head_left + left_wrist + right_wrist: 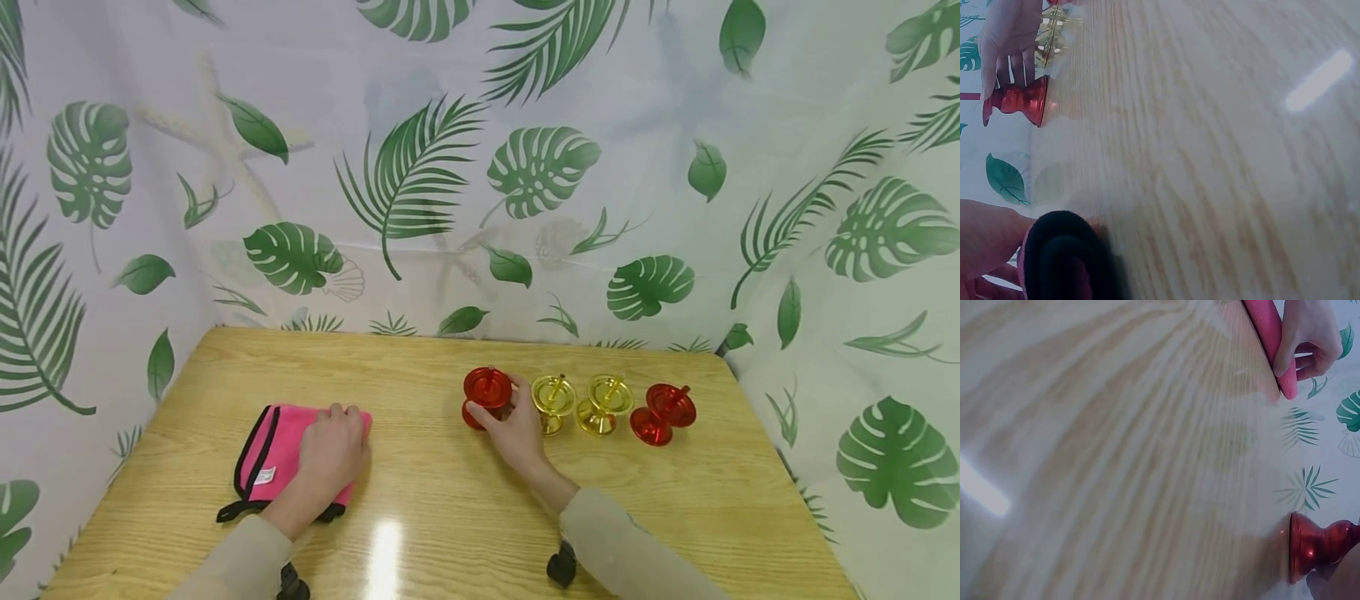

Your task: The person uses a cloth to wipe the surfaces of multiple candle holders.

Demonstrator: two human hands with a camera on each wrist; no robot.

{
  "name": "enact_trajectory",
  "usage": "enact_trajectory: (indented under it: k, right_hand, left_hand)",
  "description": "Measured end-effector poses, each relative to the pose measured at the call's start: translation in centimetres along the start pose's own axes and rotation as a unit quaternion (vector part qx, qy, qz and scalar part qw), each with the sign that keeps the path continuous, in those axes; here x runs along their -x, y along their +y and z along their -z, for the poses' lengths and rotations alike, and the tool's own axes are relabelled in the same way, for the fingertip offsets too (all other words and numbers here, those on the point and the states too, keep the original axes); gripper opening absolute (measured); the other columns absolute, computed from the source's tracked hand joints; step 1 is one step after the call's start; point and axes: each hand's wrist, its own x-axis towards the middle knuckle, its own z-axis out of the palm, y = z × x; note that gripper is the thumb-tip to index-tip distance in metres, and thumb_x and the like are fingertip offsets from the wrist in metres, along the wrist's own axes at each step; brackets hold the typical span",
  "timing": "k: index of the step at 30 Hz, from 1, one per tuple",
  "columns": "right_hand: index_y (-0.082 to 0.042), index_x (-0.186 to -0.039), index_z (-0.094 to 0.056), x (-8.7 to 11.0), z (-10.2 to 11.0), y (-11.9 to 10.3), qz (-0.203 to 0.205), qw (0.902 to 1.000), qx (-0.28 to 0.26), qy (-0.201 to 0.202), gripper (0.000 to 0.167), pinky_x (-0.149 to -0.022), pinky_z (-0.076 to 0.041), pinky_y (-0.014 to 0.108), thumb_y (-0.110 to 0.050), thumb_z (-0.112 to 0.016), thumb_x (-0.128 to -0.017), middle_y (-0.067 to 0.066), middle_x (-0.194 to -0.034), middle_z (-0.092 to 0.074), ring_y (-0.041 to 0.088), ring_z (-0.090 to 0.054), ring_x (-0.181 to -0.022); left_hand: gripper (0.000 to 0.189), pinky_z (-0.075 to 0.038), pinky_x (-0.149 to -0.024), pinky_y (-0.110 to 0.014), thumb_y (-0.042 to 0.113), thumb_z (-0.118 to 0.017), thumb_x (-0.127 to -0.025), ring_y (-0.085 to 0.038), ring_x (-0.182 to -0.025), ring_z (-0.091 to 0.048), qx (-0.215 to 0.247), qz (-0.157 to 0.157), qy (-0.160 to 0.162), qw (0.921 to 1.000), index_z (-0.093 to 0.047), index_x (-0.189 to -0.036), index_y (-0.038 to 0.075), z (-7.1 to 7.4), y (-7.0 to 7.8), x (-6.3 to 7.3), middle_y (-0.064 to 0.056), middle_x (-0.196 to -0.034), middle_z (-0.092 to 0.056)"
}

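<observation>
My right hand (517, 429) holds a shiny red candle holder (487, 387) with thumb and fingers around it. It stands upright on the wooden table, with a wide dish, a thin peg in the middle and a flared base; the left wrist view shows this red candle holder (1022, 103) from the side. Over at the left, my left hand (333, 446) pinches the top right part of a folded pink cloth (288, 433) with black edging and a small white tag. In the right wrist view, thumb and fingers lie on either side of the cloth (1266, 328).
Right of my right hand stand two gold candle holders (553, 396) (597, 419) of the same shape. Beyond them, another red candle holder (652, 427) leans its dish rightward. A leaf-patterned curtain (450, 192) borders the table (420, 533) at the back and sides.
</observation>
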Motion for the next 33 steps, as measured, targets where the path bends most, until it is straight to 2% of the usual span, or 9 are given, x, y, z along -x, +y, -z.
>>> enact_trajectory:
  k: [4,9,12,15,20,23,26,31,33]
  right_hand:
    - [0.002,-0.152,-0.038,0.2,0.0,-0.2,0.000,0.9999,-0.012,-0.005,0.080,-0.114,-0.053,0.053,-0.018,-0.085,-0.091,0.025,-0.138,-0.067,0.038,-0.067,-0.129]
    - [0.000,-0.151,-0.041,0.8,0.3,-0.6,0.010,0.9993,-0.030,-0.018,0.077,-0.116,-0.052,0.054,-0.014,-0.085,-0.089,0.023,-0.138,-0.068,0.038,-0.066,-0.129]
    - [-0.002,-0.150,-0.044,1.3,0.7,-0.8,0.032,0.9990,-0.015,-0.028,0.075,-0.113,-0.054,0.054,-0.014,-0.086,-0.088,0.021,-0.137,-0.069,0.036,-0.067,-0.125]
    - [-0.005,-0.148,-0.046,1.7,1.3,-1.0,0.056,0.9976,0.014,-0.037,0.072,-0.106,-0.058,0.053,-0.015,-0.085,-0.088,0.018,-0.136,-0.070,0.034,-0.068,-0.119]
    - [-0.008,-0.148,-0.049,2.5,2.6,-1.6,0.087,0.9935,0.050,-0.054,0.073,-0.100,-0.062,0.053,-0.016,-0.086,-0.086,0.016,-0.135,-0.069,0.034,-0.069,-0.117]
    - [-0.008,-0.147,-0.052,2.8,3.5,-1.9,0.117,0.9883,0.079,-0.058,0.074,-0.095,-0.063,0.048,-0.016,-0.088,-0.083,0.016,-0.132,-0.071,0.033,-0.071,-0.115]
    - [-0.006,-0.145,-0.055,3.0,4.4,-2.1,0.152,0.9799,0.117,-0.057,0.073,-0.090,-0.065,0.041,-0.017,-0.089,-0.080,0.015,-0.128,-0.074,0.031,-0.073,-0.112]
    - [-0.006,-0.144,-0.056,3.5,5.6,-2.9,0.203,0.9618,0.173,-0.061,0.075,-0.085,-0.065,0.037,-0.018,-0.089,-0.078,0.012,-0.125,-0.075,0.027,-0.074,-0.108]
    - [-0.005,-0.144,-0.056,3.7,6.1,-3.3,0.224,0.9534,0.192,-0.065,0.076,-0.084,-0.065,0.037,-0.019,-0.089,-0.076,0.010,-0.124,-0.075,0.025,-0.074,-0.106]
  left_hand:
    - [0.020,-0.058,-0.051,-0.046,0.009,-0.073,-0.087,-0.033,-0.066,-0.063,0.016,-0.003,-0.022,0.9996,-0.061,-0.075,-0.001,0.4,-0.3,0.1,-0.018,-0.074,-0.062]
    - [0.017,-0.057,-0.051,-0.043,0.011,-0.074,-0.092,-0.028,-0.065,-0.063,0.029,-0.006,-0.048,0.9984,-0.066,-0.081,0.001,0.9,-0.9,0.4,-0.015,-0.075,-0.063]
    - [0.015,-0.053,-0.049,-0.039,0.012,-0.077,-0.090,-0.021,-0.059,-0.057,0.047,-0.010,-0.036,0.9982,-0.068,-0.084,0.002,1.0,-1.2,0.6,-0.012,-0.073,-0.062]
    - [0.014,-0.044,-0.045,-0.032,0.009,-0.078,-0.088,-0.015,-0.054,-0.046,0.065,-0.021,-0.006,0.9977,-0.066,-0.081,0.004,1.1,-1.3,1.0,-0.007,-0.068,-0.056]
    - [0.013,-0.036,-0.046,-0.024,0.008,-0.077,-0.084,-0.010,-0.055,-0.038,0.090,-0.030,0.021,0.9953,-0.065,-0.081,0.006,1.7,-1.1,1.5,0.000,-0.065,-0.049]
    - [0.009,-0.033,-0.046,-0.021,0.008,-0.077,-0.085,-0.008,-0.054,-0.038,0.124,-0.025,0.028,0.9916,-0.072,-0.092,0.004,2.5,-0.8,1.6,0.000,-0.068,-0.056]
    - [0.013,-0.030,-0.045,-0.018,0.006,-0.077,-0.086,-0.005,-0.053,-0.037,0.171,-0.018,0.036,0.9844,-0.075,-0.098,0.002,3.4,-0.5,1.8,-0.002,-0.070,-0.060]
    - [0.010,-0.031,-0.048,-0.016,0.007,-0.080,-0.088,-0.003,-0.053,-0.035,0.231,-0.015,0.054,0.9713,-0.074,-0.096,0.004,4.9,0.0,1.8,0.001,-0.067,-0.056]
    - [0.011,-0.035,-0.049,-0.016,0.006,-0.081,-0.087,-0.002,-0.055,-0.038,0.246,-0.021,0.068,0.9665,-0.074,-0.095,0.006,5.4,0.3,1.8,0.001,-0.070,-0.061]
